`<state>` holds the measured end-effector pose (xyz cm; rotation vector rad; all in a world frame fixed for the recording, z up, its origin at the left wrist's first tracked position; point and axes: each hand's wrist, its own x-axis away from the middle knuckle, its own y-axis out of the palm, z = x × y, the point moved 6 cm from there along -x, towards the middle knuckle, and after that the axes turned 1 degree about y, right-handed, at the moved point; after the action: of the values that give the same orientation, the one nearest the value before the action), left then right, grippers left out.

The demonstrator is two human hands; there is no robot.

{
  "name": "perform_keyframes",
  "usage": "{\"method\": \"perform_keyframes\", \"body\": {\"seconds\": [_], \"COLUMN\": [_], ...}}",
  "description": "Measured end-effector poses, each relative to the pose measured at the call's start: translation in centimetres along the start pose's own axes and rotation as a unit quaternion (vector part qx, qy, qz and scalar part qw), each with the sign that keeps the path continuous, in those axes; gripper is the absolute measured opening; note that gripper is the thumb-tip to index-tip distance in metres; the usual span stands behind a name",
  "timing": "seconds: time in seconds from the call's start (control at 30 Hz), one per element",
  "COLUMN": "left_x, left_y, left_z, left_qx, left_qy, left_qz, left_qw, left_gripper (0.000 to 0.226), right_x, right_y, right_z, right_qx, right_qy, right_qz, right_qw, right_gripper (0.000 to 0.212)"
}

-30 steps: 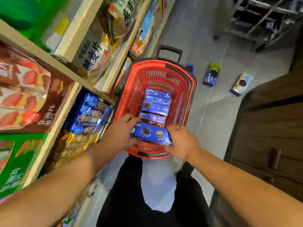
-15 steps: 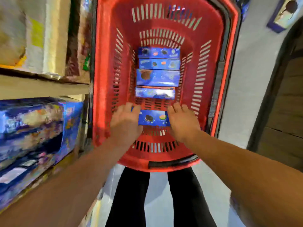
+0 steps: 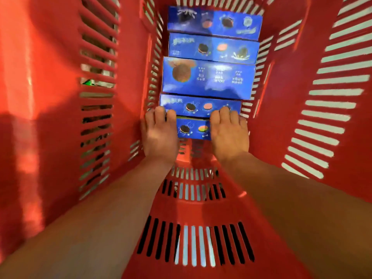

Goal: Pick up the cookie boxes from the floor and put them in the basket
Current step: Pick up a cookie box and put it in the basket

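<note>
red basket (image 3: 281,127) fills the frame, slotted walls all round | four blue cookie boxes (image 3: 208,78) lie in a row, upper centre, on its floor | fifth cookie box (image 3: 193,129) at centre, touching the row; left hand (image 3: 159,135) and right hand (image 3: 229,133) grasp its ends, fingers curled over its far edge

Bright, warm light fills the red basket (image 3: 281,121) and turns its plastic walls a saturated orange-red. Pale daylight shows through the slots on the right wall, while the slots on the left look dark. A shadow covers the lower left wall. The wide-angle lens bows the walls outward toward the edges. Motion blur softens the print on the blue boxes (image 3: 209,77) and smears both forearms.
</note>
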<state>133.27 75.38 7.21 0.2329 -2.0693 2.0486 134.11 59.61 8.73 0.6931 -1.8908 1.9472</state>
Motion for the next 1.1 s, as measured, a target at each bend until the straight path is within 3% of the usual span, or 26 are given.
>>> {"method": "perform_keyframes", "body": {"seconds": [0.2,0.33,0.47,0.6,0.77,0.9,1.1], "left_x": [-0.9,-0.5,0.7,2.8,5.0,7.1,10.5], "left_y": [1.2,1.0,-2.8,-12.4,-28.6,-41.4,-52.6], "left_z": [0.4,0.6,0.6,0.7,1.2,3.7,9.2], "left_qx": [0.016,0.050,0.149,0.258,0.256,0.213,0.193], "left_qy": [-0.013,-0.006,0.031,0.055,0.112,0.190,0.229], "left_qz": [0.069,0.011,-0.051,-0.085,-0.123,-0.116,-0.094], "left_qw": [0.997,0.999,0.987,0.961,0.952,0.951,0.950], "left_gripper": [0.039,0.075,0.077,0.072,0.072,0.075,0.071], "right_x": [-1.3,-0.4,2.4,8.1,18.3,27.6,36.4], "right_y": [1.8,1.7,-1.4,-9.7,-23.3,-33.0,-40.4], "right_z": [0.7,0.6,-0.6,-0.1,3.5,8.6,13.5], "right_qx": [0.012,0.014,0.018,-0.016,-0.066,-0.100,-0.122], "right_qy": [0.007,0.002,-0.025,-0.030,-0.019,0.062,0.117], "right_qz": [0.036,0.033,-0.006,-0.015,0.017,0.025,0.073], "right_qw": [0.999,0.999,0.999,0.999,0.998,0.993,0.983], "right_gripper": [0.040,0.043,0.059,0.076,0.081,0.090,0.086]}}
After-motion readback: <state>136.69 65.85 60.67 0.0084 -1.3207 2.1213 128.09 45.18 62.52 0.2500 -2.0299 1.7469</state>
